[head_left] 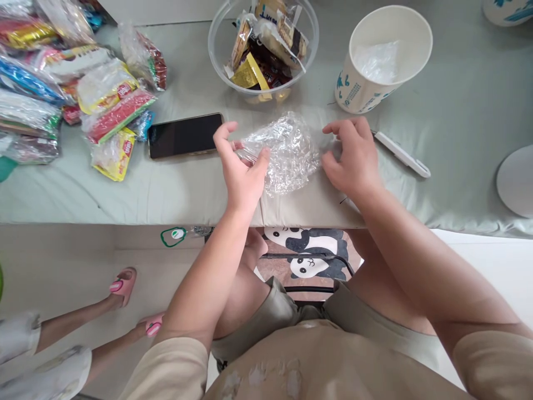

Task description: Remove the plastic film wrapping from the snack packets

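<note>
A crumpled sheet of clear plastic film lies over the front part of the covered table. My left hand has hold of its left edge, with the thumb over the film and some fingertips hidden behind it. At the film's right edge is my right hand, fingers bent and apart, the thumb close to or just touching the film. Behind the right hand stands a white paper cup with a blue print, tilted in view, and more clear plastic sits inside it. A white utility knife lies beside my right hand.
A black phone lies left of my left hand. Behind the film stands a clear plastic tub of wrapped snacks. Many packaged snacks are heaped at the left. A round white object is at the right edge. Another person's legs show lower left.
</note>
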`<state>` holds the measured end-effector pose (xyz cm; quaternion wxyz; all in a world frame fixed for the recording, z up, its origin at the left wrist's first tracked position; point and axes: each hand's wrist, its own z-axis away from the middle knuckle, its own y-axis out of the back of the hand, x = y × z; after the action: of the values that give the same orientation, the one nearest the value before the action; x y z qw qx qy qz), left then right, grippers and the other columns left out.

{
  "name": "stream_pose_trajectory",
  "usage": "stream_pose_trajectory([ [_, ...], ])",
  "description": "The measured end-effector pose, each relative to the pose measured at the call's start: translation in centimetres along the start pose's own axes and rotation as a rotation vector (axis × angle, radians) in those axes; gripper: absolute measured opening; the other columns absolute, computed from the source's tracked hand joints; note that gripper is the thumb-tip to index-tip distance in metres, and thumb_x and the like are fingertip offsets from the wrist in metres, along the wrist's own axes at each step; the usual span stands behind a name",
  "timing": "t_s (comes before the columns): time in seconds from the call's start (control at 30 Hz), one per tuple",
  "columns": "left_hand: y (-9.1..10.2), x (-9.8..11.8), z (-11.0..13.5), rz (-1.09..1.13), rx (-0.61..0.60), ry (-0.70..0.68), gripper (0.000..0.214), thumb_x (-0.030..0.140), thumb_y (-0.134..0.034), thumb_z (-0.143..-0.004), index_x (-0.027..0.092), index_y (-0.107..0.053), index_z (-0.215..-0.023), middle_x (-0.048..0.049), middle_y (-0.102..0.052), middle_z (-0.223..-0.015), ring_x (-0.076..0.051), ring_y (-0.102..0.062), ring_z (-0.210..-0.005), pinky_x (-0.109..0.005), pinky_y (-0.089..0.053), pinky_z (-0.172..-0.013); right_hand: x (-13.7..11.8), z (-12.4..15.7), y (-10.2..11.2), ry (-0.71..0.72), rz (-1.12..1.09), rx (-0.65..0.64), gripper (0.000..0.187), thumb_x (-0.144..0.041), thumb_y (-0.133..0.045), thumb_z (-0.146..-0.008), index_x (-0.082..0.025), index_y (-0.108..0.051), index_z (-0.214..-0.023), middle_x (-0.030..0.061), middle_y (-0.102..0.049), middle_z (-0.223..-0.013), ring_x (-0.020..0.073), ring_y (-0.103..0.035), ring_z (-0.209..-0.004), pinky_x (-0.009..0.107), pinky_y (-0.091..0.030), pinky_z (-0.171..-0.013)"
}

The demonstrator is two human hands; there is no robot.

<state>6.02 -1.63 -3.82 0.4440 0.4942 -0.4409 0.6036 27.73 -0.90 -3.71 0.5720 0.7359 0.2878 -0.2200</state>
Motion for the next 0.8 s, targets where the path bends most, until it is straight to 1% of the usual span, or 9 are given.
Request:
stream_pose_trajectory([
  [0.13, 0.0, 0.3, 0.0, -0.052, 0.015, -0.126, 0.063, 0.04, -0.093, -0.072, 0.036, -0.055, -0.122, -0.0049, -0.054, -0.126, -0.022, -0.056, -0.118, -0.021, -0.051, -0.073, -0.1, -0.3, 0.3, 0.003, -0.147, -0.038, 0.025, -0.033, -0.061, -0.094, -0.03, -0.06, -0.119, 0.0103, -0.063, -0.121, 0.0311, -0.061, -0.118, 0.052, -0.054, -0.1],
  [0.23, 0.0, 0.6, 0.1, -0.065, -0.073, -0.16, 0.063, 0.044, -0.096, -0.067, 0.034, -0.057, -0.116, -0.0045, -0.054, -0.114, -0.021, -0.058, -0.109, -0.022, -0.049, -0.069, -0.3, -0.8, 0.8, 0.035, -0.23, -0.05, 0.039, -0.043, -0.068, -0.092, -0.03, -0.056, -0.127, 0.0104, -0.062, -0.133, 0.0325, -0.058, -0.13, 0.053, -0.05, -0.108],
  [0.33, 0.2, 0.8, 0.3, -0.066, -0.208, -0.114, 0.072, 0.046, -0.1, -0.059, 0.034, -0.058, -0.116, -0.0033, -0.054, -0.107, -0.018, -0.06, -0.096, -0.022, -0.049, -0.067, -0.4, -1.4, 1.4, 0.077, -0.288, -0.117, 0.057, -0.056, -0.077, -0.083, -0.03, -0.056, -0.13, 0.0103, -0.063, -0.138, 0.0351, -0.056, -0.135, 0.056, -0.045, -0.113],
  [0.4, 0.4, 0.9, 0.5, -0.074, -0.285, -0.069, 0.075, 0.043, -0.101, -0.056, 0.034, -0.059, -0.117, -0.0025, -0.054, -0.105, -0.015, -0.061, -0.087, -0.023, -0.049, -0.066, -0.4, -1.7, 1.8, 0.089, -0.306, -0.243, 0.065, -0.06, -0.083, -0.075, -0.029, -0.059, -0.127, 0.0092, -0.07, -0.125, 0.0356, -0.062, -0.125, 0.056, -0.048, -0.108],
  [0.47, 0.6, 0.9, 0.6, -0.087, -0.31, -0.042, 0.074, 0.039, -0.102, -0.056, 0.033, -0.059, -0.116, -0.0024, -0.055, -0.107, -0.013, -0.06, -0.081, -0.024, -0.05, -0.065, -0.4, -1.8, 2.2, 0.077, -0.302, -0.402, 0.058, -0.057, -0.086, -0.073, -0.028, -0.064, -0.119, 0.0052, -0.073, -0.1, 0.0301, -0.068, -0.101, 0.051, -0.053, -0.097],
  [0.57, 0.7, 1.0, 0.5, -0.08, -0.228, -0.053, 0.072, 0.031, -0.1, -0.058, 0.035, -0.059, -0.117, -0.0037, -0.056, -0.118, -0.012, -0.06, -0.081, -0.025, -0.052, -0.066, -0.4, -1.6, 2.8, 0.031, -0.355, -0.523, 0.041, -0.046, -0.084, -0.076, -0.026, -0.069, -0.108, -0.0016, -0.062, -0.074, 0.0175, -0.058, -0.069, 0.038, -0.053, -0.075],
  [0.67, 0.8, 1.3, 0.2, -0.015, -0.181, -0.036, 0.076, 0.035, -0.1, -0.059, 0.037, -0.06, -0.123, -0.0044, -0.059, -0.124, -0.016, -0.066, -0.091, -0.026, -0.056, -0.072, -0.5, -1.1, 3.1, -0.034, -0.554, -0.51, 0.041, -0.045, -0.083, -0.077, -0.027, -0.067, -0.11, -0.0018, -0.058, -0.078, 0.0146, -0.054, -0.067, 0.032, -0.049, -0.064],
  [0.73, 0.7, 1.6, 0.1, 0.038, -0.294, 0.052, 0.071, 0.045, -0.099, -0.059, 0.034, -0.066, -0.12, -0.0047, -0.064, -0.119, -0.02, -0.069, -0.097, -0.029, -0.059, -0.077, -0.8, -0.8, 3.3, -0.056, -0.664, -0.523, 0.043, -0.045, -0.084, -0.077, -0.027, -0.066, -0.111, -0.0005, -0.06, -0.085, 0.0146, -0.057, -0.071, 0.03, -0.051, -0.063],
  [0.8, 0.7, 2.0, 0.1, 0.071, -0.471, 0.175, 0.061, 0.054, -0.096, -0.061, 0.028, -0.072, -0.111, -0.0057, -0.07, -0.108, -0.022, -0.071, -0.096, -0.031, -0.06, -0.078, -1.3, -0.6, 3.5, -0.054, -0.717, -0.546, 0.043, -0.043, -0.085, -0.076, -0.027, -0.066, -0.111, 0.0002, -0.061, -0.091, 0.0144, -0.059, -0.075, 0.029, -0.053, -0.065],
])
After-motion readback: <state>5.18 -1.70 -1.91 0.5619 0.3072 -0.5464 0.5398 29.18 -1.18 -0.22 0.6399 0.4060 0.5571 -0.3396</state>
